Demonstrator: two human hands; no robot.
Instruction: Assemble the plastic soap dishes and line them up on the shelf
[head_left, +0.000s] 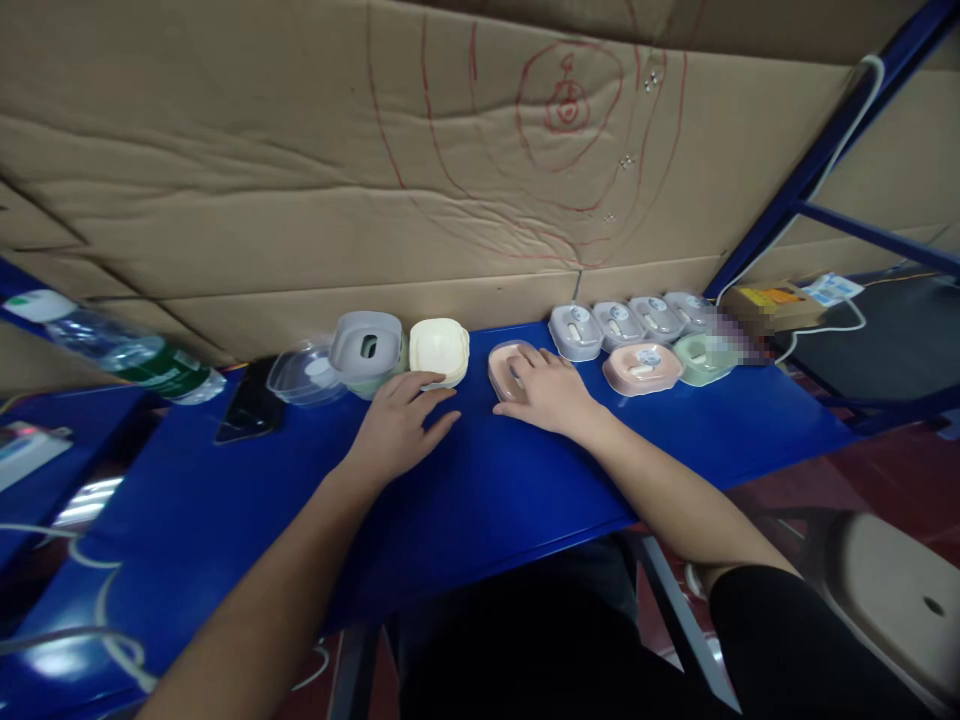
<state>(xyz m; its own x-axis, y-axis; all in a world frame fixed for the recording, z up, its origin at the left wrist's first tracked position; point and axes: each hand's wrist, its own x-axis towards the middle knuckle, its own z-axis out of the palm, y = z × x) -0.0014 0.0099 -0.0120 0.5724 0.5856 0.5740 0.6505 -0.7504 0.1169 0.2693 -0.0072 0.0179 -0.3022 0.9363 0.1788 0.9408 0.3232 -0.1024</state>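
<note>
Head camera view: the pink box [499, 372], with a clear cover, lies on the blue table [480, 500] beneath the right hand [551, 392] and serves as reference for all positions below. Right hand: fingers laid across the top of the pink box, thumb extended at its near edge; whether they grip it or only rest on it cannot be told. Left hand [397, 425]: to the left of the pink box and slightly nearer the person, fingers loosely bent and thumb well parted from them, a wide posture. Its fingertips overlap the near edge of the cream box [439, 345], which stands just left of the pink box; contact cannot be confirmed. Further left of the pink box, in order: a gray tub [367, 340] with an oblong hole, stacked on a green tub; a clear tub [300, 372], close by; a dark phone [253, 400], lying flat; and a tilted water bottle [150, 355] with a white cap. To the right of the pink box stands a row of four gray boxes [576, 335], each bearing a small white piece and a round sticker where legible. Nearer the person than that row, also right of the pink box, are a peach box [643, 368] and a green box [697, 358], the latter partly blurred. Behind the pink box rises a cardboard sheet [262, 210] marked with red curves. Well right of the pink box and lower stands a beige stool [889, 580].
</note>
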